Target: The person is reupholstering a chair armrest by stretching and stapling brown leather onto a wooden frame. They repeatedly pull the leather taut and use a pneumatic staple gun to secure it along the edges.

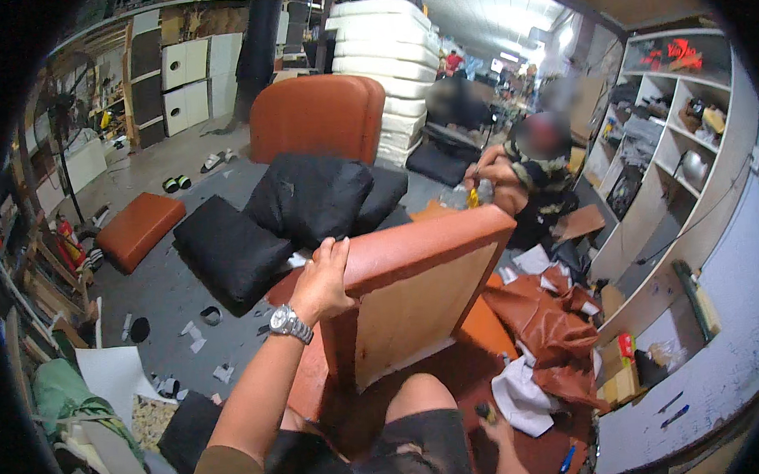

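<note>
My left hand (320, 282), with a metal watch on the wrist, grips the upper left edge of an orange upholstered panel (416, 295) that stands tilted in front of my knee. Its bare wooden underside faces me. My right hand (494, 425) is low at the bottom of the picture, beside my knee, closed around a small dark and yellow object; what it is I cannot tell. Orange leather (553, 323) lies crumpled to the right of the panel.
Black cushions (310, 198) and an orange seat back (317, 117) lie beyond the panel, an orange cushion (140, 229) on the floor at left. Another person (529, 180) works behind the panel. White shelves (672, 156) stand at right, stacked white foam (384, 59) behind.
</note>
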Demonstrator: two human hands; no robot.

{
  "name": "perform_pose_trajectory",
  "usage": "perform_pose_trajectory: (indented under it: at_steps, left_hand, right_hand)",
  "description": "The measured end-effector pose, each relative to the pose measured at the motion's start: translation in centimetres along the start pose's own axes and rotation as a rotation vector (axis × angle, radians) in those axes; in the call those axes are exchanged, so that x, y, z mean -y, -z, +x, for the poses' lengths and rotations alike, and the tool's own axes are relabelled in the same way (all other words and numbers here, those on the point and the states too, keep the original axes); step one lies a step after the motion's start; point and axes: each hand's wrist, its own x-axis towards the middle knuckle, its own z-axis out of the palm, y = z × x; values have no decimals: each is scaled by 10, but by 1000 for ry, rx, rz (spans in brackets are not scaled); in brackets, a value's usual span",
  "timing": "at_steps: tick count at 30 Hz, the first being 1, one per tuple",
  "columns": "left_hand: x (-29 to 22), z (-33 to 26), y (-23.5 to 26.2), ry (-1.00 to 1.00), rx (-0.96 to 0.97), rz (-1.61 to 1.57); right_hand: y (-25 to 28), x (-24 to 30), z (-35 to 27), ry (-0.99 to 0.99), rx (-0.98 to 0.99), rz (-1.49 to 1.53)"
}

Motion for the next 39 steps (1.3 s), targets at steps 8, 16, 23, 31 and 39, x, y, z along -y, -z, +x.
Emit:
perform_pose_trajectory:
  at_steps: [8,16,23,31,39]
  left_hand:
    - [-4,-7,-18,-42,-310,-201]
    - [-39,-54,-31,-88,-392,-265]
    - [-101,-128,-33,-157,-335,-269]
    - [-89,-181,-78,-181,-107,-1317]
    - [-31,-25,-44,-265,-79,-1538]
  right_hand:
    - [128,-123,-77,-129,-450,43]
    - [297,160,-91,360,-621,872]
    - [212,341,-103,882,-772,332]
    - [149,293,-108,877,-719,659]
    - [130,248,-124,931,-763,734]
